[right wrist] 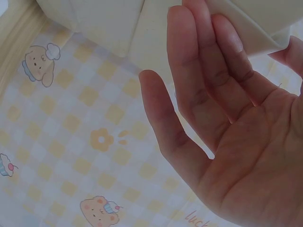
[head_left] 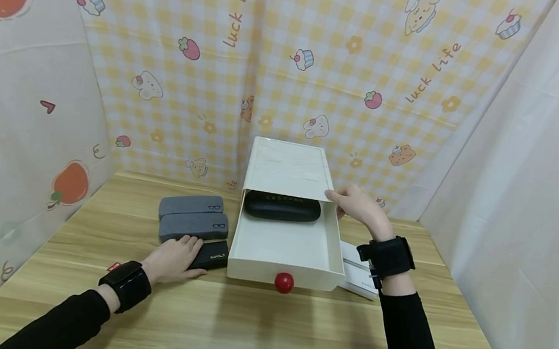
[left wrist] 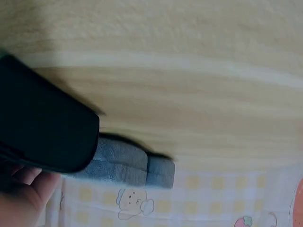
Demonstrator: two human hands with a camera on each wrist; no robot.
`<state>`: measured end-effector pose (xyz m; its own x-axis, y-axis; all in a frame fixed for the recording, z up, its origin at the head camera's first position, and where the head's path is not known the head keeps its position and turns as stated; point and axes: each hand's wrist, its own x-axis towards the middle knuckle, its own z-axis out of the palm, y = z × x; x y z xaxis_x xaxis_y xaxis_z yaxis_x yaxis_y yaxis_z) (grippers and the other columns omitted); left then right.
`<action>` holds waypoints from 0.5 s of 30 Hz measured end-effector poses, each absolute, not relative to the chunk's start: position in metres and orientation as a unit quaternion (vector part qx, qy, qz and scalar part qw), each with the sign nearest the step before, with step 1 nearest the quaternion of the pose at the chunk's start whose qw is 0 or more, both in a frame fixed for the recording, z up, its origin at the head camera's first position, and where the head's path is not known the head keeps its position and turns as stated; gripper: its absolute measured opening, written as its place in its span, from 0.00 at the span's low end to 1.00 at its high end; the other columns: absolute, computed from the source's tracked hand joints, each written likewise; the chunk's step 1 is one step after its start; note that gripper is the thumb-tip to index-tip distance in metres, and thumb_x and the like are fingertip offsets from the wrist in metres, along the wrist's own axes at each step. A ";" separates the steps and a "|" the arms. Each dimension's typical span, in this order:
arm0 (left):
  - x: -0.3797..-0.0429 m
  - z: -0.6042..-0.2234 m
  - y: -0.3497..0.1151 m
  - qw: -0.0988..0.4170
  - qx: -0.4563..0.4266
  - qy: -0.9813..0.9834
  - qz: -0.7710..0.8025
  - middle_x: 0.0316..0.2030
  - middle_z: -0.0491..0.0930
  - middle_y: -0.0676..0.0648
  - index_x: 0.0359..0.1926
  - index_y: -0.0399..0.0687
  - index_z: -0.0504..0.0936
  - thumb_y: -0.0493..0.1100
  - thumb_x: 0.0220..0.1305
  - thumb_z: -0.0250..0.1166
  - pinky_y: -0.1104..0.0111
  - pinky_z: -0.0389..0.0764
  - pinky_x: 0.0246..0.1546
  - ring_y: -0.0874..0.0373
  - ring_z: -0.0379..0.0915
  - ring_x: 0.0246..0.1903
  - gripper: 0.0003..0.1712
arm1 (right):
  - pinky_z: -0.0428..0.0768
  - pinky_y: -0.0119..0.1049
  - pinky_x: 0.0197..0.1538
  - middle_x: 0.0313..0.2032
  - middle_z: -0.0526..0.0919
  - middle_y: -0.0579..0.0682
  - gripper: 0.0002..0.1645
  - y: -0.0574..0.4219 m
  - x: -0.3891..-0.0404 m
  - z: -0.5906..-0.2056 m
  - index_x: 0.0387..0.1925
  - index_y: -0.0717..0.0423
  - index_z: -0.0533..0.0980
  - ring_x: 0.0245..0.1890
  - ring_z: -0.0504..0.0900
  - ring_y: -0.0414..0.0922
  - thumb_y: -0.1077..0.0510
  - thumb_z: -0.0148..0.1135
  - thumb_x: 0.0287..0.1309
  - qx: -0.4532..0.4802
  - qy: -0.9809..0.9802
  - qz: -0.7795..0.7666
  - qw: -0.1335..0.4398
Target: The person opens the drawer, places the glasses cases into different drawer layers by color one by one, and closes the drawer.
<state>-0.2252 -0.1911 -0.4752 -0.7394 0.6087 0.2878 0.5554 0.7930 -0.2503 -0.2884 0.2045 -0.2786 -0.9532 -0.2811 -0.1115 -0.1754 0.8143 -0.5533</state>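
Note:
A white box (head_left: 287,167) has its drawer (head_left: 282,247) pulled out toward me, with a red round knob (head_left: 284,282) on the front. Inside the drawer, near the back, lies a glossy black glasses case (head_left: 282,207). To the left of the box, my left hand (head_left: 173,259) grips a flat black glasses case (head_left: 212,255), which looms large in the left wrist view (left wrist: 47,118). My right hand (head_left: 358,205) rests at the box's front right corner, thumb on top; its fingers (right wrist: 182,42) stretch along the side in the right wrist view.
Two grey glasses cases (head_left: 192,226) lie side by side behind the left hand. White cases (head_left: 358,274) lie right of the drawer, partly hidden by it and the right wrist. Patterned cloth (head_left: 299,85) hangs behind the wooden table (head_left: 263,332).

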 end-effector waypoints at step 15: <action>-0.236 -0.443 -0.194 0.169 -0.277 -0.946 0.018 0.44 0.80 0.35 0.54 0.33 0.75 0.63 0.58 0.62 0.54 0.81 0.37 0.42 0.78 0.43 0.39 | 0.78 0.43 0.46 0.31 0.85 0.56 0.29 0.204 -0.290 -0.280 0.41 0.64 0.81 0.31 0.83 0.48 0.43 0.46 0.69 -0.122 0.948 -0.279 0.095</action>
